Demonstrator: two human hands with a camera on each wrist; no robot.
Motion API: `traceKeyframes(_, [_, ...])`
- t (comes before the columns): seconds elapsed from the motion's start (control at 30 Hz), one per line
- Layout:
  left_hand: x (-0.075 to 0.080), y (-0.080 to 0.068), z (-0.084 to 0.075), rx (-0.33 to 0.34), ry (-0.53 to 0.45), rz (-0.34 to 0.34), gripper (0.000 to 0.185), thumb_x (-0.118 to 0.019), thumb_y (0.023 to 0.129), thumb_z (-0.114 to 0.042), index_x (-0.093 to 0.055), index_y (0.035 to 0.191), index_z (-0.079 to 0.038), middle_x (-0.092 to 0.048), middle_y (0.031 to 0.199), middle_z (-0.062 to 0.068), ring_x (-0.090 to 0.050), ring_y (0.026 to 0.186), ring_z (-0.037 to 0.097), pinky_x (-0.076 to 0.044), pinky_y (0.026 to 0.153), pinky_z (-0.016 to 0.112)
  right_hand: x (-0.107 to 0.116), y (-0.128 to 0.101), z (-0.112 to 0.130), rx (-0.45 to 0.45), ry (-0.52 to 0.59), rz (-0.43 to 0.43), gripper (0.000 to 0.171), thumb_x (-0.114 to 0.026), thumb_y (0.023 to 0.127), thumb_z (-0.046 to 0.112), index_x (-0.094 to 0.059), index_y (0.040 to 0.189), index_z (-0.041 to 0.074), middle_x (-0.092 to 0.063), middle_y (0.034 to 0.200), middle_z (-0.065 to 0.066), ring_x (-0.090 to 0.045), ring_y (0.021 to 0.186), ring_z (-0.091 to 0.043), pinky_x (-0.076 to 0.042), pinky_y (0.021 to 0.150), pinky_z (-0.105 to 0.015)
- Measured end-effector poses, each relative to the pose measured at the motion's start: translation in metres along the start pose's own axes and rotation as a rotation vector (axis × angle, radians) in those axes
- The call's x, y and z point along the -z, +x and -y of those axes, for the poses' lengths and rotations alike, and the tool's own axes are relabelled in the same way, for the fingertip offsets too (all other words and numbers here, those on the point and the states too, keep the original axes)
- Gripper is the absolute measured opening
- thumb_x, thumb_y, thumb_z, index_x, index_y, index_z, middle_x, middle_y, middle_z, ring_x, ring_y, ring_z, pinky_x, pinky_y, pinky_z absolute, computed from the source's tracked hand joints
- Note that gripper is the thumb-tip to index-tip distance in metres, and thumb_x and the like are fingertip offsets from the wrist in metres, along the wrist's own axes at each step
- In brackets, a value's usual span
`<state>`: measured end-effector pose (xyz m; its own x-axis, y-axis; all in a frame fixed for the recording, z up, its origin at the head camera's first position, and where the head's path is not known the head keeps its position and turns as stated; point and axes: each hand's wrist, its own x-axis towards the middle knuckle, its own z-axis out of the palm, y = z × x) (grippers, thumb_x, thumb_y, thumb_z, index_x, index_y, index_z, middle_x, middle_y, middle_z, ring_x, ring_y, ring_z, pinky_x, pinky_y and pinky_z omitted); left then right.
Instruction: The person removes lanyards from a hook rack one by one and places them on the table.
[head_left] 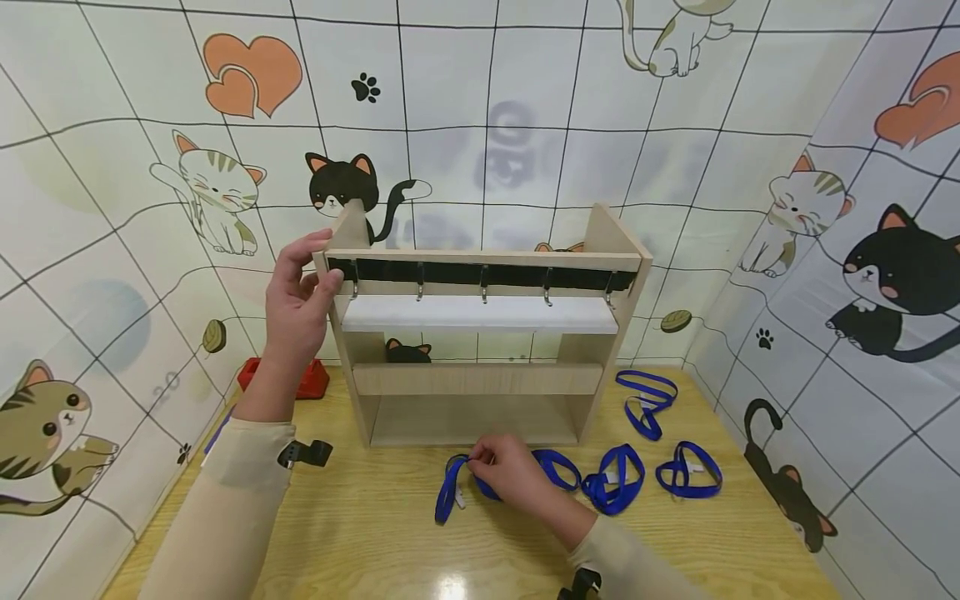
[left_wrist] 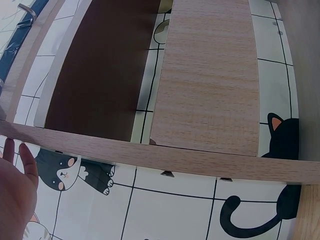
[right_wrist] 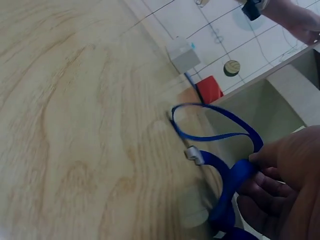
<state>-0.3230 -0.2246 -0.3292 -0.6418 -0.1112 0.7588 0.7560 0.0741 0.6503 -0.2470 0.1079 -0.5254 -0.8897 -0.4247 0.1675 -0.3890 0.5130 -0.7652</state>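
A small wooden shelf [head_left: 480,379] stands on the table, with several metal hooks [head_left: 484,285] along a black strip near its top. My left hand [head_left: 298,300] grips the upper part of its left side panel, thumb toward the front; in the left wrist view, fingertips show at the panel's edge [left_wrist: 165,157]. In front of the shelf, my right hand [head_left: 517,477] pinches a blue lanyard [head_left: 447,492] between thumb and fingertips. Its loop and a white fitting [right_wrist: 194,155] show in the right wrist view. Part of the strap is hidden behind the right hand.
More blue lanyards lie right of my right hand: one partly behind it [head_left: 558,469], others [head_left: 615,479], [head_left: 688,471] and one farther back [head_left: 647,400]. Behind my left forearm is a red object [head_left: 311,381]. A cat-patterned sheet [head_left: 465,167] surrounds the table.
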Motion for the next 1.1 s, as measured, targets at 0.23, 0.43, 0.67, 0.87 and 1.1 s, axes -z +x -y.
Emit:
traceKeyframes(0.23, [0.001,-0.001,0.0,0.006,0.007,-0.003,0.04,-0.069,0.108,-0.003,-0.06,0.147,-0.004,-0.058,0.16,0.007,-0.049,0.147,0.03,-0.046,0.109,0.037,-0.013,0.004,-0.008,-0.03,-0.118,-0.019,0.006,-0.082,0.099,0.01,-0.08,0.094,0.012,-0.071,0.083,0.009,-0.061,0.072,-0.003,-0.053,0.066,-0.027])
traceKeyframes(0.43, [0.001,0.0,0.001,0.002,0.001,-0.001,0.041,-0.07,0.108,-0.005,-0.06,0.148,-0.005,-0.057,0.16,0.007,-0.049,0.148,0.03,-0.046,0.11,0.037,-0.017,0.004,-0.005,-0.038,-0.156,-0.037,0.009,-0.083,0.098,0.012,-0.079,0.091,0.016,-0.069,0.078,0.011,-0.059,0.069,-0.003,-0.052,0.063,-0.027])
traceKeyframes(0.67, [-0.001,0.003,0.001,0.003,-0.004,0.006,0.041,-0.07,0.108,-0.005,-0.06,0.147,-0.004,-0.058,0.16,0.007,-0.05,0.146,0.03,-0.046,0.109,0.036,-0.008,0.0,0.001,-0.035,-0.115,-0.078,0.005,-0.083,0.099,0.014,-0.08,0.096,0.014,-0.07,0.084,0.01,-0.06,0.072,-0.003,-0.053,0.065,-0.027])
traceKeyframes(0.87, [0.006,-0.006,-0.002,0.055,0.098,0.045,0.052,-0.068,0.11,-0.009,-0.057,0.16,-0.018,-0.054,0.165,0.001,-0.056,0.138,0.026,-0.051,0.104,0.027,0.013,-0.01,0.003,0.005,-0.121,-0.077,0.004,-0.08,0.103,0.016,-0.081,0.102,0.012,-0.072,0.092,0.011,-0.063,0.079,-0.003,-0.054,0.069,-0.027])
traceKeyframes(1.1, [0.045,-0.04,0.0,0.1,0.387,0.161,0.07,-0.068,0.109,-0.005,-0.044,0.171,-0.029,-0.051,0.167,0.003,-0.052,0.148,0.021,-0.045,0.112,0.021,0.082,-0.04,-0.015,0.15,-0.204,0.031,0.005,-0.076,0.106,0.014,-0.078,0.102,0.015,-0.07,0.093,0.013,-0.064,0.081,-0.001,-0.057,0.07,-0.027])
